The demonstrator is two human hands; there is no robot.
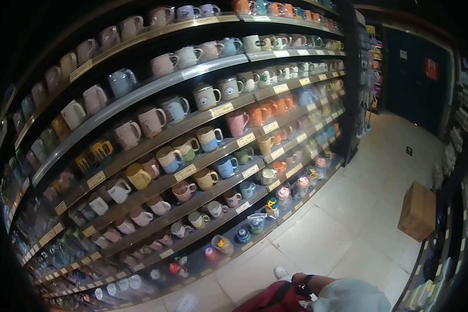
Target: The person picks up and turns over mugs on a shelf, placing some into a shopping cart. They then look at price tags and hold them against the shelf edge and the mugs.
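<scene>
My right hand (298, 278) shows low in the view, below a light grey sleeve (353, 295) and a dark wristband (308, 283). It is small and partly turned away, and its fingers cannot be made out. Right beside it is a dark red fabric item (270, 298) with black parts; whether the hand grips it is unclear. A small white tag (313, 297) hangs near the wrist. Beyond the hand, a white shoe (282, 273) rests on the tiled floor. My left hand is out of view.
Long shelves of mugs (207, 96) with price labels (222, 109) fill the left and middle. Cups with pink swirled tops (283, 194) stand on the bottom shelf. A cardboard box (418, 211) sits on the pale floor (343, 208) at right. A dark door (416, 78) closes the aisle's far end.
</scene>
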